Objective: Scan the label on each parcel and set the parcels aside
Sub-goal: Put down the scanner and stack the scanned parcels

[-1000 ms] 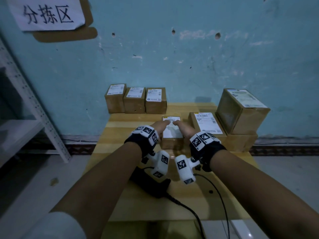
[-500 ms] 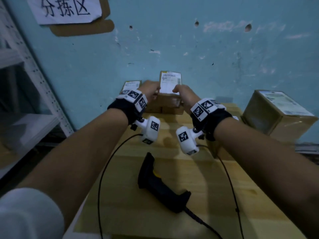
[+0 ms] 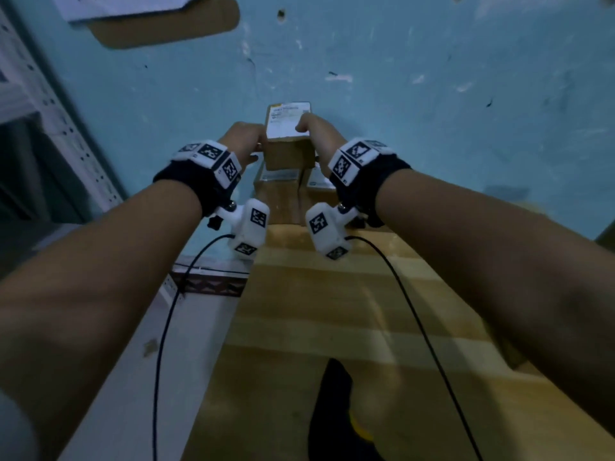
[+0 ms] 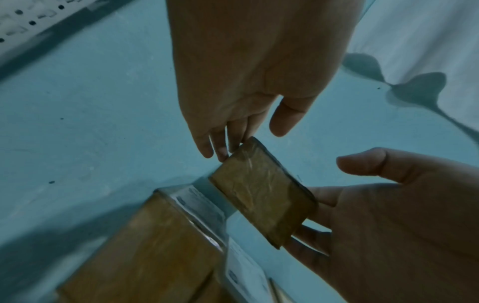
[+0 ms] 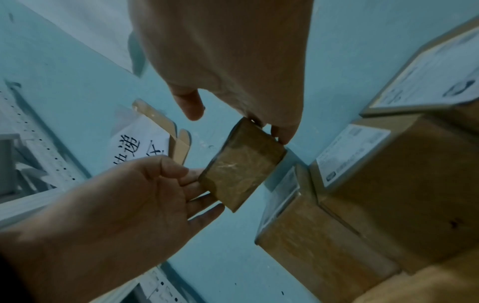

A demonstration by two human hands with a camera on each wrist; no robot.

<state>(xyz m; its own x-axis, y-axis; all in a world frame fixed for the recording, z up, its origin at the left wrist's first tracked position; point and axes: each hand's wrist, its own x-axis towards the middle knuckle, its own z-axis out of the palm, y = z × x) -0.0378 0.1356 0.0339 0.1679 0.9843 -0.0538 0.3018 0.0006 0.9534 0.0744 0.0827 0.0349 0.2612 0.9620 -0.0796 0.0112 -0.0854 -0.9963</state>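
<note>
Slippage is the risk: the small labelled parcel (image 3: 289, 136) hangs above the row of parcels (image 3: 293, 188) by the wall, squeezed only between straight fingers of the left hand (image 3: 244, 139) and right hand (image 3: 317, 134) (no curl underneath). Little room behind; the table (image 3: 332, 311) lies open nearer.

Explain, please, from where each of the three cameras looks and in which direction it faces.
Head view: from the person's head, forward and down at both forearms, the left hand and right hand carrying a small box above the boxes by the wall.
Left wrist view: from under the left wrist, along the left hand toward the box; the right hand shows too.
Right wrist view: from under the right wrist, along the right hand toward the box; the left hand shows too.
Shared: all three show the carried box and both hands.
</note>
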